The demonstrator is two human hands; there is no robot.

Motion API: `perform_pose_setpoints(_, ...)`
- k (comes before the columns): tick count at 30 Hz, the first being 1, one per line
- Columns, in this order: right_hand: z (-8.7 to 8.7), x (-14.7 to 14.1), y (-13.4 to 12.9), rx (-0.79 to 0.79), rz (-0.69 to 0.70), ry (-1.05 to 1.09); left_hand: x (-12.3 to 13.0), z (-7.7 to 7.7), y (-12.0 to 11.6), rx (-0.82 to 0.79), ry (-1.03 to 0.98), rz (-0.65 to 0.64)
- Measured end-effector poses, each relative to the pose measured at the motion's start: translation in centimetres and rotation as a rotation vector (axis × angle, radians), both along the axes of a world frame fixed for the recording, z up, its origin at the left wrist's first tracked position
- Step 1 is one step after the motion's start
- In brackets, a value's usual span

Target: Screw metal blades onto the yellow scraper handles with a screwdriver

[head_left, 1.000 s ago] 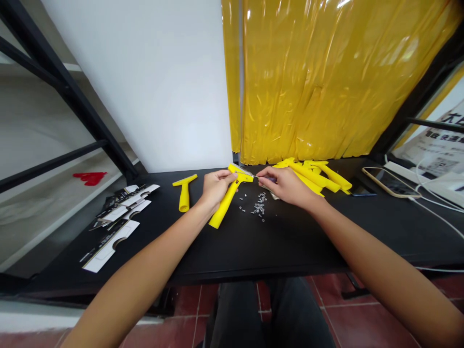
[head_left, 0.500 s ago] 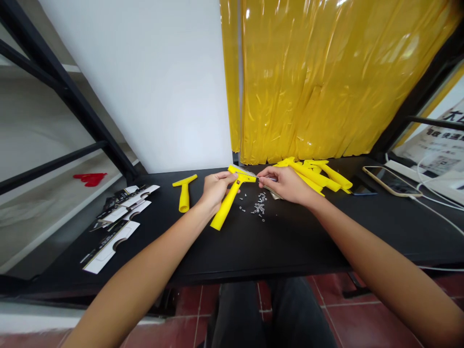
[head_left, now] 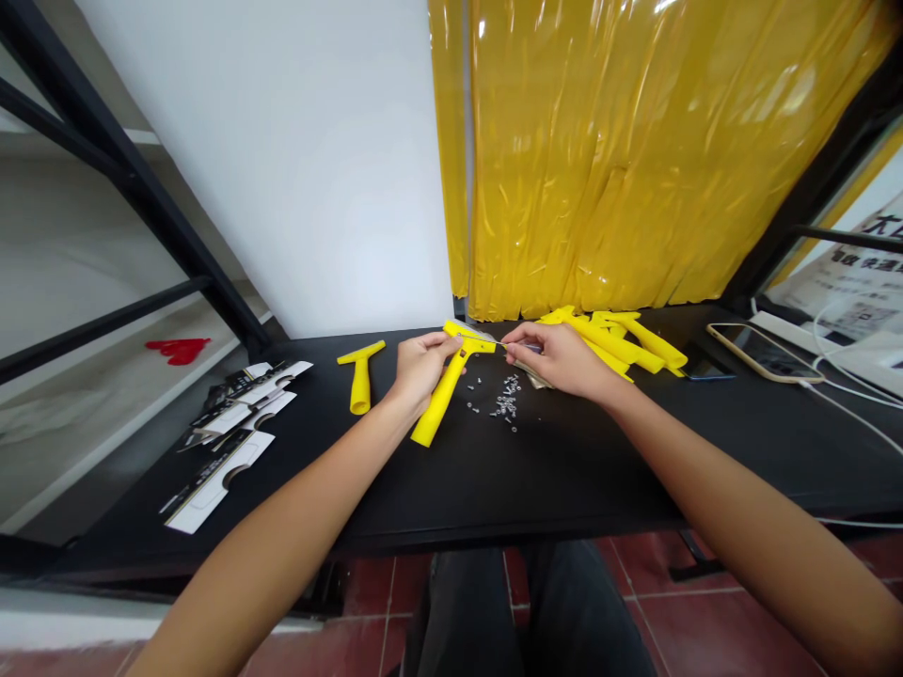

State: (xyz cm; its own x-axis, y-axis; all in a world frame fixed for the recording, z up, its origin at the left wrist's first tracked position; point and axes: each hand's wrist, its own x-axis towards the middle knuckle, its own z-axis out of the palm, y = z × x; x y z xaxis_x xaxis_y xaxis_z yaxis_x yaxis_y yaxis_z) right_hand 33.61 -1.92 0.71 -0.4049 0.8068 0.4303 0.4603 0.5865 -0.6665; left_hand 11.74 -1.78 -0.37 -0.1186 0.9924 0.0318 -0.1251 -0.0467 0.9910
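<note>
My left hand (head_left: 423, 365) is closed around a yellow T-shaped scraper handle (head_left: 441, 406), its round grip slanting down toward me. The handle's crossbar tilts down to the right. My right hand (head_left: 554, 355) pinches a slim screwdriver-like tool (head_left: 514, 347); its thin shaft points left at the crossbar. Whether the tip sits in a screw is too small to tell. Below the hands lie small loose screws and nuts (head_left: 506, 404) on the black table (head_left: 536, 480). A second yellow scraper handle (head_left: 360, 381) lies to the left of my left hand.
A pile of yellow handles (head_left: 635, 348) lies behind my right forearm. Printed card sleeves (head_left: 226, 470) are stacked at the left. A phone (head_left: 766, 352) with white cables rests at the right. Yellow plastic sheeting (head_left: 621, 169) and a white panel (head_left: 317, 169) stand behind.
Both hands keep nearly the same pose at the crossbar. The whole view shifts very slightly.
</note>
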Motion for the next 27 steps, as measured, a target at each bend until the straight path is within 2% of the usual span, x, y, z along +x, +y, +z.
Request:
perform_pose_setpoints(9, 0.0, -0.1, -0.1, 0.03, -0.002, -0.008, 0.0, -0.4, 0.2, 0.032, 0.051, -0.006)
perform_pose_setpoints(14, 0.0, 0.3, 0.1, 0.178, -0.05, -0.074, -0.6, -1.2, 1.0, 0.223, 0.235, 0.035)
perform_pose_setpoints(19, 0.0, 0.2, 0.0, 0.33, -0.111, -0.108, -0.8, -1.2, 0.8, 0.364, 0.395, 0.086)
perform_pose_setpoints(27, 0.0, -0.3, -0.8, 0.2, -0.091, -0.116, -0.9, -0.6, 0.5, 0.426, 0.447, 0.168)
